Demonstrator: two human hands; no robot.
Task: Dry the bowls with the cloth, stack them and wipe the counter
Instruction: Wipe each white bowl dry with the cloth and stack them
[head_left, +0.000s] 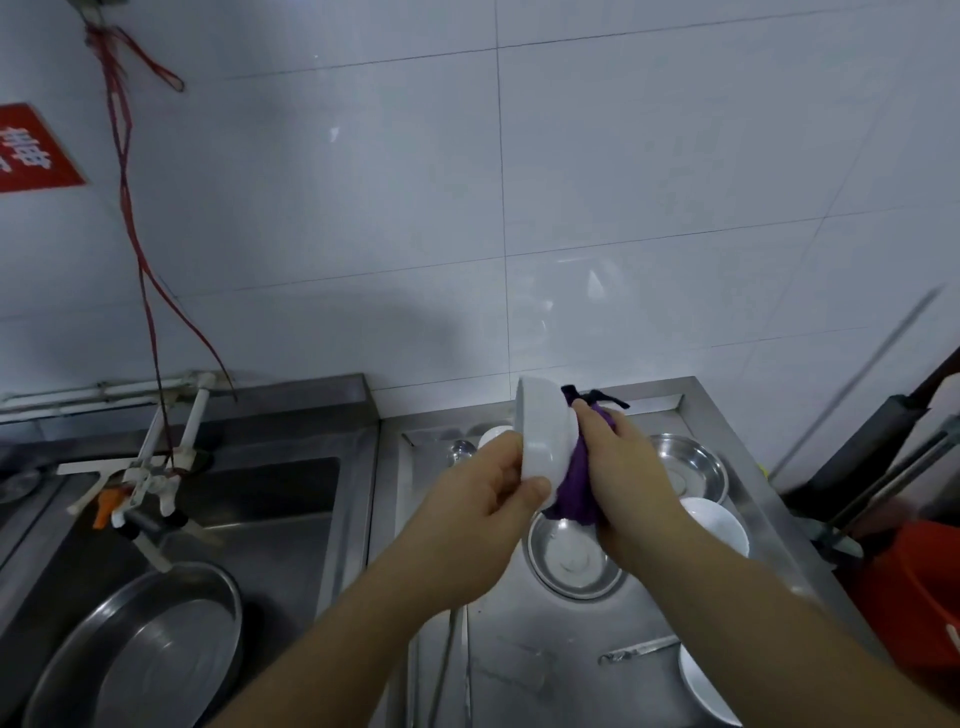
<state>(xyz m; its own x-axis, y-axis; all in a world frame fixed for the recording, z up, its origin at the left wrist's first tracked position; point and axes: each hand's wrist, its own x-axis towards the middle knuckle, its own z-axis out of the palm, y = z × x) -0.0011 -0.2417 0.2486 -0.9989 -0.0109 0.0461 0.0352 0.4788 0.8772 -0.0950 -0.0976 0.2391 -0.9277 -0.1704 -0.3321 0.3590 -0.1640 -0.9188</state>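
My left hand (488, 488) grips a white bowl (543, 431) by its rim, tipped on edge above the steel counter (545, 654). My right hand (618, 462) holds a bunched purple cloth (574, 493) against the bowl's outer side. Below my hands a steel bowl (571, 564) sits on the counter. A second steel bowl (691, 465) lies behind my right hand. One white bowl (717, 522) rests to the right, and another (701, 686) at the front right edge. A further white bowl (493, 434) peeks out behind my left hand.
A steel sink (249, 519) lies to the left with a white tap (150, 483) over it and a large round steel pan (140, 654) inside. A knife (639, 649) lies on the counter front. An orange bucket (919, 592) and mop handles (883, 447) stand at the right.
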